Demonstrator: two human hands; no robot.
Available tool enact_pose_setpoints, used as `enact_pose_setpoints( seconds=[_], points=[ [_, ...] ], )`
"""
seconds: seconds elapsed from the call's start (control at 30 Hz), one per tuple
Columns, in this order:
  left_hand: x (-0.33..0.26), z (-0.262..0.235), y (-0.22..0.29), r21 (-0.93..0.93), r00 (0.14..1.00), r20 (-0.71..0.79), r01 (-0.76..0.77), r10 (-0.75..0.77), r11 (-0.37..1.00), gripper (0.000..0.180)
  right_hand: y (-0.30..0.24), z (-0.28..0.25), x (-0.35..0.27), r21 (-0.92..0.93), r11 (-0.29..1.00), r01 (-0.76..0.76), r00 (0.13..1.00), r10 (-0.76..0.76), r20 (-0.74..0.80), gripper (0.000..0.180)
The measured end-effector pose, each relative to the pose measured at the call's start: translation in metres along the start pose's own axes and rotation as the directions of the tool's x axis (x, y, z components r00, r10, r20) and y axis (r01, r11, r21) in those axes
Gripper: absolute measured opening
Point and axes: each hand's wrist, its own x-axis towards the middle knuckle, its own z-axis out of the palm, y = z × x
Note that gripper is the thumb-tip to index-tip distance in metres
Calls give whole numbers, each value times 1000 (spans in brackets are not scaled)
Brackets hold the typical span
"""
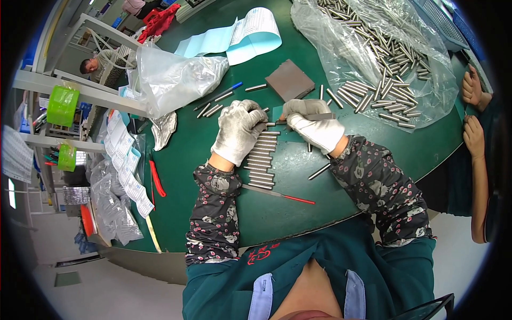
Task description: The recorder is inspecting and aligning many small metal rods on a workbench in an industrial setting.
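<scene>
My left hand (238, 130), in a white glove, is closed with its fingers curled around a steel pin (265, 110), of which only the end shows. My right hand (317, 130), also gloved, grips a flat grey bar (320, 116) and bends inward toward the left hand. Between and below the hands, several steel pins lie side by side in a column (260, 164), the upper ones partly under the left glove. Below the column lies a slim file (282, 196) with a red handle. Beyond the right hand sits a brown square block (290, 80).
A clear plastic bag (341, 50) heaped with steel pins spreads at the far right. Loose pins (320, 171) and a blue pen (229, 89) lie about. Left are red-handled pliers (157, 176), paper sheets (122, 160) and crumpled bags. Another person's hands (473, 136) are at the right edge.
</scene>
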Motion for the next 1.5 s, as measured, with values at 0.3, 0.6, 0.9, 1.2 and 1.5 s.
enact_pose_setpoints(
  seconds=[0.3, 0.6, 0.9, 1.2, 1.5],
  points=[
    [0, 1, 1, 4, 1000, -8, 0, 0, 1000, 15, -2, -1, -2, 12, 1000, -16, 1000, 16, -3, 13],
    [1, 3, -2, -14, 1000, 1, -6, 6, 1000, 16, -1, 1, 1, -14, 999, 35, 999, -34, 31, 12],
    [-1, 4, -4, -17, 1000, 19, 20, -20, 1000, 12, -11, -2, 13, -340, 911, 233, 967, -181, 179, 9],
    [-2, 4, -5, 13, 1000, 5, 8, -8, 1000, 14, 1, -2, 7, -375, 900, 221, 969, -160, 187, 9],
    [2, 4, -2, 21, 997, -31, -65, 66, 998, 17, 7, 0, -1, 20, 999, 50, 998, -51, 43, 10]
  ],
)
